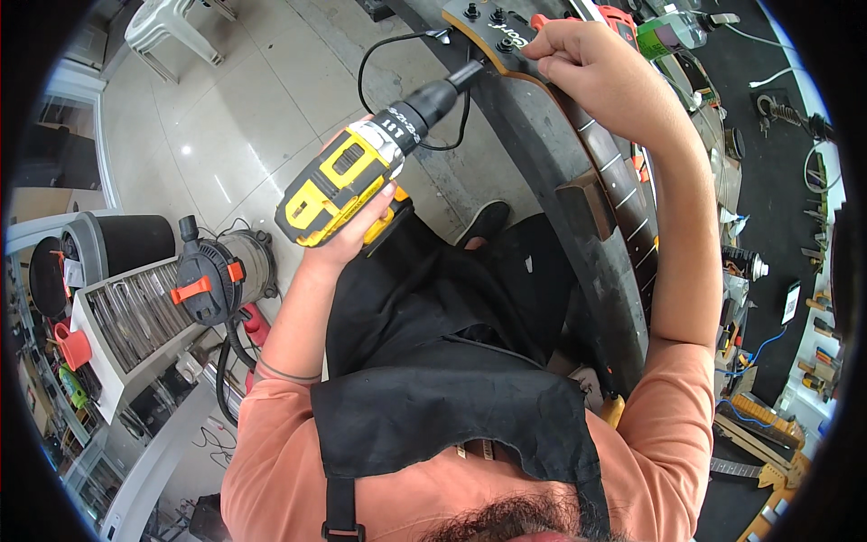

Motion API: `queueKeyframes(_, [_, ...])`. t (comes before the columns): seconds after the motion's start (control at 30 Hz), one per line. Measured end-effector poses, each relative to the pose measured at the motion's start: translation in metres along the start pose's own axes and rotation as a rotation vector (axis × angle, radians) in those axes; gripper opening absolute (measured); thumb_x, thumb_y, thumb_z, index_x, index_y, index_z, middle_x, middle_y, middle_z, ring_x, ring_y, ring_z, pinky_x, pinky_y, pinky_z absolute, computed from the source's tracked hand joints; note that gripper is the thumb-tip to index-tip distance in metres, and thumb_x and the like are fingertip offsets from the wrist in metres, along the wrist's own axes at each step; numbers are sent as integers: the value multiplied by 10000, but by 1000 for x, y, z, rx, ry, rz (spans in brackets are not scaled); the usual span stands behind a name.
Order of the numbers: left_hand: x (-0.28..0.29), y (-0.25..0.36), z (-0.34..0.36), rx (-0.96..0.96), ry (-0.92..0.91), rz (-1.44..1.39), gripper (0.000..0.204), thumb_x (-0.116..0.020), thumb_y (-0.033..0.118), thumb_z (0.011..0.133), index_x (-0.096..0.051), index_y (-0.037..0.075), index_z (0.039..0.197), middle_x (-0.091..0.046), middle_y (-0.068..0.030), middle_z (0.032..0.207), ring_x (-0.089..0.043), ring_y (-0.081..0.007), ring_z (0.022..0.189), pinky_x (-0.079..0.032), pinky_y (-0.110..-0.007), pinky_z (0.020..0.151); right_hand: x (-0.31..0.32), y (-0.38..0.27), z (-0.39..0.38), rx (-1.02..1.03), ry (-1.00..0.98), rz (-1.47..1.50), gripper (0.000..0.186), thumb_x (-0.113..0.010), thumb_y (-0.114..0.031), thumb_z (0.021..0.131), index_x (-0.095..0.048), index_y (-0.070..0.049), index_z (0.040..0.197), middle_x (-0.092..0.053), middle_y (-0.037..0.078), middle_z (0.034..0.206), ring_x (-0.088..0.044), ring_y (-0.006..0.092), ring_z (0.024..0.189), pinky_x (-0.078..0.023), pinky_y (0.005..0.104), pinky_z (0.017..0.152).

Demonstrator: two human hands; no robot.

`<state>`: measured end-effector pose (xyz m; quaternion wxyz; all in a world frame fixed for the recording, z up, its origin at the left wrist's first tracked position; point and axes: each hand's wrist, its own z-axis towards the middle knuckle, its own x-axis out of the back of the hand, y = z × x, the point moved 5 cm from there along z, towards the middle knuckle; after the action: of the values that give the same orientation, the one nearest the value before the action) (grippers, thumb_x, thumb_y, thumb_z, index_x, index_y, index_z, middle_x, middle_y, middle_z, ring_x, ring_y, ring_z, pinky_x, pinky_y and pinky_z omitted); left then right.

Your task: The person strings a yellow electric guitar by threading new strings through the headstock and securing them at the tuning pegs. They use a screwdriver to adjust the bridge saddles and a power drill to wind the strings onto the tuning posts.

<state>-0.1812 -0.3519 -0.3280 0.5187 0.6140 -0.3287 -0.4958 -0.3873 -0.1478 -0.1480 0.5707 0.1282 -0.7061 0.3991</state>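
My left hand (361, 221) grips a yellow and black cordless drill (348, 181) by its handle. The drill's black front end points up and right, its tip at the near edge of a guitar headstock (519, 56); whether it touches a tuner there I cannot tell. The headstock is black with a light wood edge and several dark tuner posts. Over its far side my right hand (582, 59) is closed, thumb and fingers pinched together; what lies between them is hidden. From the headstock the fretted neck (614, 172) runs down under my right forearm.
A wooden block (585, 206) sits beside the neck on the dark bench (542, 163). Beyond lie a green-labelled bottle (668, 34), a spray can (745, 264) and guitar necks (754, 470). On the floor at left stand a shop vacuum (221, 275) and a white plastic stool (172, 32).
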Motion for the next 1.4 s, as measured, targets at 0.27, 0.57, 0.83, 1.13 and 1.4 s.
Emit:
queueKeyframes(0.27, [-1, -1, -4, -39, -10, 9, 369, -711, 14, 1011, -638, 13, 1373, -716, -62, 1018, -660, -113, 793, -544, -268, 721, 1, -2, -2, -42, -27, -20, 271, -641, -165, 1079, -750, 14, 1251, -776, 92, 992, -722, 156, 921, -544, 311, 853])
queueKeyframes(0.57, [-5, 2, -6, -43, 2, -9, 254, -715, 18, 1010, -690, 14, 1262, -734, -62, 1033, -668, -108, 791, -545, -268, 726, 1, 0, -1, -15, -27, -32, 265, -638, -164, 1083, -751, 4, 1252, -782, 98, 1010, -733, 171, 932, -550, 321, 856])
queueKeyframes(0.83, [-5, 3, -6, -40, 21, 23, 266, -712, 13, 1014, -690, 15, 1279, -739, -63, 1045, -667, -106, 794, -545, -265, 732, 3, -1, -4, -20, -31, -67, 260, -625, -144, 1087, -745, 7, 1262, -789, 112, 1023, -742, 197, 928, -556, 334, 859])
queueKeyframes(1.13, [-6, 6, -8, 3, 21, -9, 413, -701, 7, 1017, -627, 12, 1423, -734, -70, 1088, -642, -98, 794, -541, -263, 744, 14, -12, -37, 7, -1, -194, 228, -632, -128, 1070, -727, 10, 1224, -739, 161, 920, -697, 251, 836, -531, 375, 795])
queueKeyframes(1.4, [-4, 2, -9, -3, 34, 42, 252, -706, 1, 1012, -706, 3, 1263, -750, -69, 1069, -654, -98, 792, -538, -260, 736, 21, -14, -62, 46, 37, -140, 181, -655, -104, 1041, -717, 14, 1164, -585, 162, 715, -502, 262, 644, -411, 418, 649])
